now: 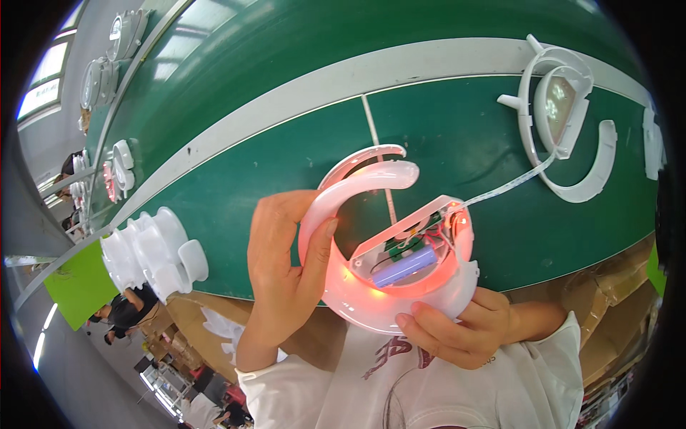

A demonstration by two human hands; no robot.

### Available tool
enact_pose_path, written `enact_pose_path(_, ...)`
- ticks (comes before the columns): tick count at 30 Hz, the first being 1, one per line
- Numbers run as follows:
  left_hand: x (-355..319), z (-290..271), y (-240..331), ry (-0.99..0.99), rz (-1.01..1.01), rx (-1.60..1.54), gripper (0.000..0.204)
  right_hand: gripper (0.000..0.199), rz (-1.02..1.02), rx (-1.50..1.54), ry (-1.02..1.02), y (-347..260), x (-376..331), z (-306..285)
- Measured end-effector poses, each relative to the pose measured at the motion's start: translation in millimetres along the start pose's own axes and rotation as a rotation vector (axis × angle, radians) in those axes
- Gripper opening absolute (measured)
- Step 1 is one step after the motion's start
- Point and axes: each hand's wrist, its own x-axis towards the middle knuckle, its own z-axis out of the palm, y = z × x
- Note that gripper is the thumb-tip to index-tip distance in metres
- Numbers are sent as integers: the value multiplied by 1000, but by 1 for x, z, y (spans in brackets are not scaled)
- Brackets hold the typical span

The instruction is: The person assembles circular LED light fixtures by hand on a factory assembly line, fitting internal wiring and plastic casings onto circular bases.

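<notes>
A white curved plastic lamp housing (361,304), glowing red from inside, is held over the near edge of the green bench. My left hand (286,264) grips its hooked arm, the thumb on the near side. My right hand (457,329) is closed around the rounded lower right side. Inside the open housing sit a purple-blue cylindrical battery (404,267), a green circuit board (395,249) and thin wires. From its upper right corner a pale flat strip (511,184) runs to another white curved shell (526,107) lying on the bench.
Nested white plastic parts (150,250) are piled on the bench at the left. A pale raised rail (300,84) crosses the green bench top (236,229). More white parts (123,168) lie beyond it at the far left. Cardboard (607,293) lies below the bench at the right.
</notes>
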Motion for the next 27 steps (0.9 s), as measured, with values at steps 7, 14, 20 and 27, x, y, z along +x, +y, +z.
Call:
enact_pose_path(7,7,4,-2,-45,150,192,33,28,42,-9,-32,0,-2,0)
enact_pose_path(14,20,25,32,92,599,250,28,34,67,-20,-39,-4,-1,-2)
enact_pose_path(20,36,40,39,-118,687,281,22,34,89,-8,-89,-5,0,-8)
enact_pose_path(27,36,43,37,-62,580,317,23,30,131,145,-116,-1,6,-13)
